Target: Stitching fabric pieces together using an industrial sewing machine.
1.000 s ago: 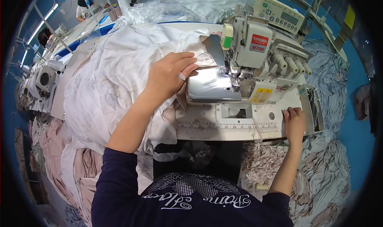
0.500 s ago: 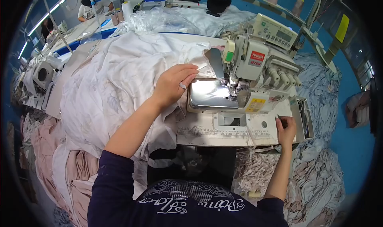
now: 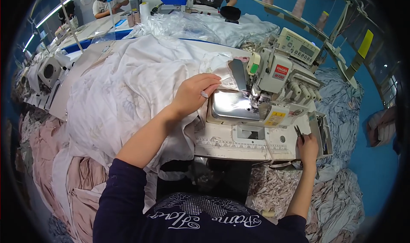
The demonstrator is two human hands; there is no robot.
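My left hand (image 3: 193, 94) is closed on the edge of a large white cloth (image 3: 132, 78), just left of the shiny metal plate of an overlock sewing machine (image 3: 268, 63). The cloth lies in loose folds over the left of the table, and its far corner reaches beside the machine's grey guard. A ring shows on one finger of this hand. My right hand (image 3: 308, 146) rests low over the table's right end, its fingers pinched round small dark thread snips (image 3: 297, 131) with the points up.
An open box (image 3: 322, 134) of tools edges the table at right. Thread cones (image 3: 299, 7) stand on a rack above. Heaps of grey-blue cloth (image 3: 339, 110) and pink cloth (image 3: 85, 172) flank the table. Two co-workers sit beyond, behind clear plastic (image 3: 175, 25).
The whole view has shifted slightly. Both hands keep nearly the same places by the machine. The snips now show more plainly in my right hand, and a co-worker's arms have moved.
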